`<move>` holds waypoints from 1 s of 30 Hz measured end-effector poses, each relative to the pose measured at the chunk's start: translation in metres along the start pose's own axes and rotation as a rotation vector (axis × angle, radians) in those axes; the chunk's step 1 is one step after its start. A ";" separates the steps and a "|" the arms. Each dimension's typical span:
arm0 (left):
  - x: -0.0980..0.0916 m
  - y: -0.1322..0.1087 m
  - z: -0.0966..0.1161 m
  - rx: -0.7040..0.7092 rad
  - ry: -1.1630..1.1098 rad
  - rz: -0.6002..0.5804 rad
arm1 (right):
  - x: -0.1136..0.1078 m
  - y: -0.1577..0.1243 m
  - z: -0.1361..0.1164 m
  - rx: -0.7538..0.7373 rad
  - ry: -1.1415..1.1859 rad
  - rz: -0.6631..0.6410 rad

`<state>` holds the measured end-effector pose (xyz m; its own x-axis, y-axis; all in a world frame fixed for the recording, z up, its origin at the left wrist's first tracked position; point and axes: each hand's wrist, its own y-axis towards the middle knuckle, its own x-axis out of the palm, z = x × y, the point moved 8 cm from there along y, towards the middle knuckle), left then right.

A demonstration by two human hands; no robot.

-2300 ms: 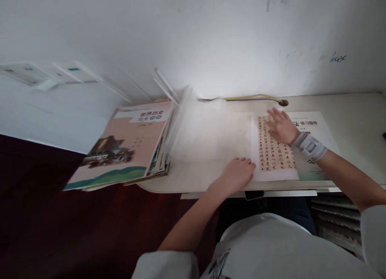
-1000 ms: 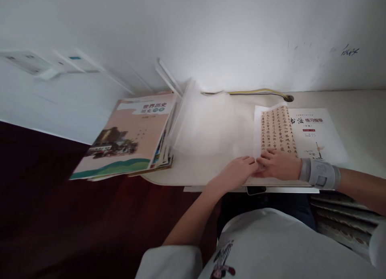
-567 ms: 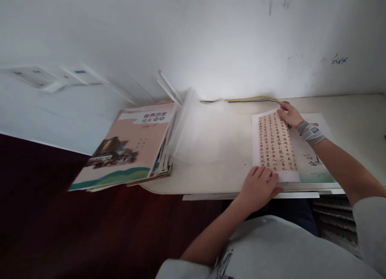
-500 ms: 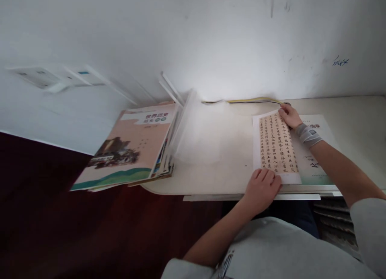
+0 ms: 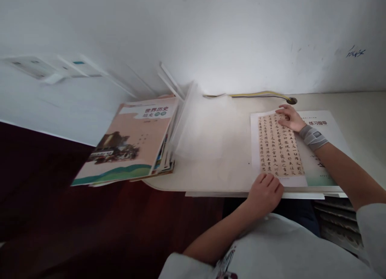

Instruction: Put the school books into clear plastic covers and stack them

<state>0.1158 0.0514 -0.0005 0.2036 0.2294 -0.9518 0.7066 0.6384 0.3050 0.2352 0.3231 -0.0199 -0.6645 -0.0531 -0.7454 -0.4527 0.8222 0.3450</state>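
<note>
Left hand (image 5: 267, 192) and right hand (image 5: 291, 118) on a calligraphy sheet (image 5: 271, 146). The left fingers, side by side and bent, press on the sheet's lower edge at its left part; the thumb is hidden, so a grip cannot be confirmed. The right thumb and forefinger stand apart at the upper edge, both over the paper; a grey wristband (image 5: 313, 137) encircles the wrist. The sheet, bearing vertical columns of dark characters on a tan ground, lies between the two hands and overlaps the left portion of a practice-guide workbook (image 5: 313, 170). Both rest on a pale desk (image 5: 232, 162). Beyond the right hand, a round cable hole (image 5: 292, 100) receives thin yellow and dark cables (image 5: 259, 94) running beside the wall (image 5: 241, 37). Well to the left, translucent plastic (image 5: 200, 130) adjoins a stack of books (image 5: 164, 158), topped by a pink-covered world-history book (image 5: 123, 142) and projecting past the desk's end.
</note>
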 end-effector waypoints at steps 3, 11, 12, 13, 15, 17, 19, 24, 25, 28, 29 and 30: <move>0.000 -0.002 -0.004 -0.021 -0.004 -0.005 | 0.003 -0.001 -0.005 -0.016 -0.051 -0.024; -0.011 -0.014 -0.021 -0.206 0.026 0.036 | 0.007 -0.003 -0.009 0.026 -0.080 -0.060; -0.012 -0.009 -0.018 -0.204 0.024 0.041 | 0.008 -0.003 -0.009 0.026 -0.093 -0.064; -0.011 -0.005 -0.013 -0.191 0.022 0.047 | 0.008 -0.004 -0.009 0.027 -0.098 -0.068; -0.009 0.005 -0.002 -0.141 0.018 0.051 | 0.009 -0.005 -0.011 0.021 -0.087 -0.100; -0.005 0.011 0.006 -0.087 0.015 0.054 | 0.012 -0.006 -0.014 -0.001 -0.065 -0.150; -0.002 0.013 0.012 -0.043 0.012 0.075 | 0.013 -0.007 -0.016 -0.022 -0.059 -0.182; -0.005 0.004 0.003 -0.075 0.000 0.138 | 0.015 -0.007 -0.013 -0.028 -0.118 -0.151; -0.008 0.001 -0.002 -0.102 0.004 0.149 | 0.015 -0.006 -0.013 -0.030 -0.127 -0.143; -0.016 -0.005 -0.011 -0.146 0.036 0.168 | 0.015 -0.005 -0.014 -0.038 -0.147 -0.127; -0.016 -0.006 -0.010 -0.146 0.044 0.165 | 0.015 -0.005 -0.015 -0.045 -0.159 -0.133; -0.016 -0.006 -0.009 -0.141 0.048 0.158 | 0.016 -0.006 -0.017 -0.055 -0.176 -0.148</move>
<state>0.1023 0.0508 0.0132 0.2694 0.3670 -0.8903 0.5660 0.6877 0.4548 0.2174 0.3081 -0.0238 -0.4768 -0.0667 -0.8765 -0.5719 0.7808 0.2517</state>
